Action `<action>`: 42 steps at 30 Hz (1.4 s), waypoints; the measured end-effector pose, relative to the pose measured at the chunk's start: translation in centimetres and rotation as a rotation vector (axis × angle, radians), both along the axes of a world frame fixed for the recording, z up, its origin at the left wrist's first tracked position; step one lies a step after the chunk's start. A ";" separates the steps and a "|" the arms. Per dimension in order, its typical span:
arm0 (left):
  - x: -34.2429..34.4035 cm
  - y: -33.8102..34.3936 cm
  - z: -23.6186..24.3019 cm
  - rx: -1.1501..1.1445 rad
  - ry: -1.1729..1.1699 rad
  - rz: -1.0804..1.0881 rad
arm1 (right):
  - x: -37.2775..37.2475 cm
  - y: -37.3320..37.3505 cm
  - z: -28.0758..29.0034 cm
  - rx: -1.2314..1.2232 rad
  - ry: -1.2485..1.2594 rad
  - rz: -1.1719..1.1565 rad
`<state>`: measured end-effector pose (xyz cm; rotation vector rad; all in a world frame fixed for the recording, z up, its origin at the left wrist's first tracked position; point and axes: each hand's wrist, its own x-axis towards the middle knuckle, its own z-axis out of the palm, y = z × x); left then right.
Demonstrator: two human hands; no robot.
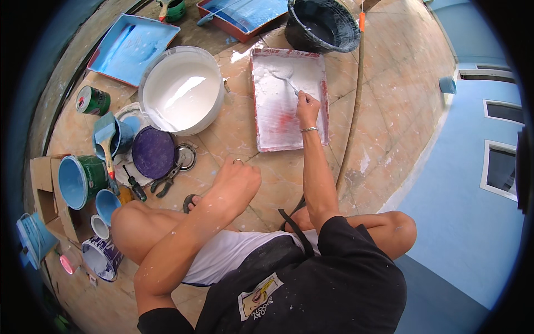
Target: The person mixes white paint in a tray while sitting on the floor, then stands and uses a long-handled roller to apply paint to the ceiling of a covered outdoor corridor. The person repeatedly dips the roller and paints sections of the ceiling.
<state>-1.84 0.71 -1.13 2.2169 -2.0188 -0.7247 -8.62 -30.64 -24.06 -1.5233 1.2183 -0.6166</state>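
My right hand (pixel 307 108) is closed around the handle of a spoon (pixel 283 73). Its bowl dips into white paint (pixel 267 92) at the far end of a red-rimmed paint tray (pixel 254 103). Pinkish streaks show through the thinner paint in the tray's near half. My left hand (pixel 238 175) is a loose fist in front of my lap, between the tray and my bent leg, with nothing visible in it. Left of the tray stands a big white bucket (pixel 196 128) of white paint.
A black bucket (pixel 324 25) and blue-stained trays (pixel 132 47) stand at the back. On the left are a paintbrush (pixel 104 133) across a pot, a purple lid (pixel 153 151), pliers (pixel 167 181), a screwdriver (pixel 134 182) and several tins. A long pole (pixel 356 111) lies right of the tray.
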 end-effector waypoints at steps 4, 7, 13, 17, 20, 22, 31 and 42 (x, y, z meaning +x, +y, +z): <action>0.1 0.0 0.3 -0.017 -0.031 -0.005 | 0.5 0.5 0.2 0.003 0.020 -0.076; 0.2 -0.1 0.6 -0.006 -0.028 -0.003 | 0.0 0.9 1.5 0.121 -0.007 0.064; 0.3 -0.1 0.8 0.098 0.088 0.023 | -5.0 0.8 5.1 0.177 0.030 0.002; 0.1 -0.1 0.7 0.012 -0.012 0.011 | -8.6 0.3 6.0 0.237 0.007 -0.001; 0.0 -0.2 0.9 0.049 -0.001 0.001 | -9.3 0.1 6.1 0.271 0.142 0.002; 0.1 -0.2 1.1 0.094 0.061 0.001 | -8.5 0.1 5.7 0.115 0.086 -0.010; 0.1 -0.5 1.2 0.115 0.064 -0.013 | -8.1 1.6 5.3 -0.006 0.239 0.238; -0.1 0.0 0.7 0.102 0.036 0.010 | -7.1 -1.9 10.0 0.056 0.528 0.568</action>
